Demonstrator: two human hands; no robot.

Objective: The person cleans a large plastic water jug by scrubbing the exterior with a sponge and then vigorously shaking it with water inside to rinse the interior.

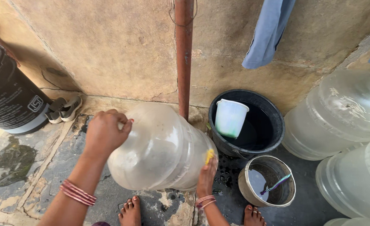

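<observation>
Head view looks down on a large clear water jug (162,148) lying tilted on the stone floor (21,167), against a rusty pipe (183,54). Left hand (105,133) is clenched over the jug's neck end — fingers wrapped tight. Right hand (207,175) presses a yellow scrubber (209,156) against the jug's base, fingers closed on it. Just beside sit a black bucket (273,115) with a pale mug (230,118) inside, and a small metal bucket (247,184) holding a toothbrush (276,184) — more clear jugs (340,113) stand nearby.
</observation>
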